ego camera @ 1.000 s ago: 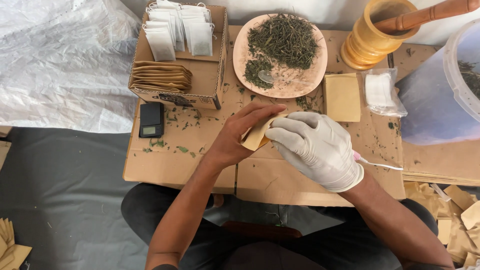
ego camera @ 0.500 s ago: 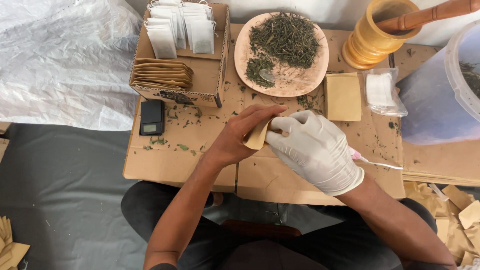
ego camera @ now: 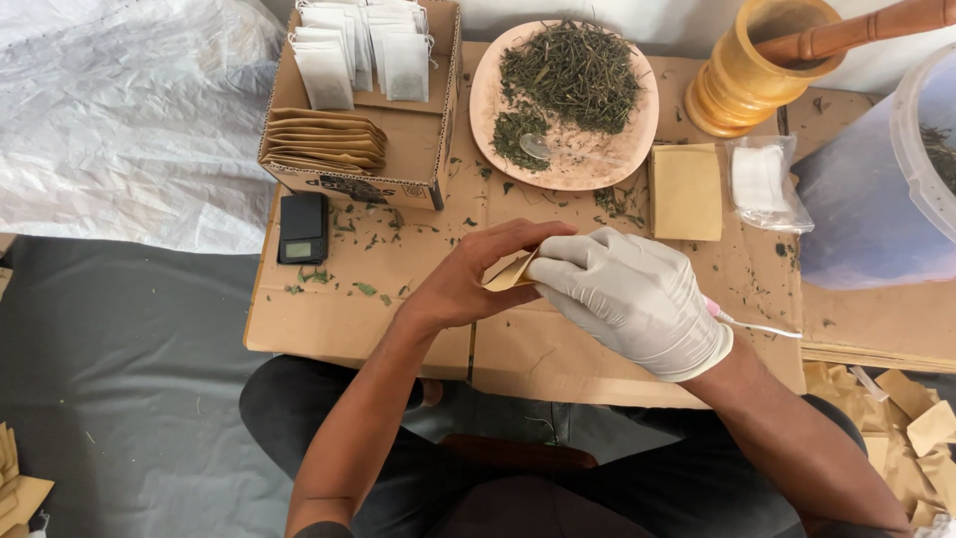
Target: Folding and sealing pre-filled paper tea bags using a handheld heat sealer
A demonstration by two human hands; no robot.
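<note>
Both hands (ego camera: 468, 279) (ego camera: 632, 294) — fingers pinching tan paper envelope (ego camera: 510, 273) — long axis slanting up-right.

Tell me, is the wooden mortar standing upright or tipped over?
Upright: the wooden mortar stands on its base, mouth up, with the pestle leaning inside.

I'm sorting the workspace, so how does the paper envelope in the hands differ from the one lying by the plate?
The held envelope is pinched between left hand and gloved right hand, bent and tilted; the flat envelope lies untouched on the cardboard beside the plate. Both are tan paper.
</note>
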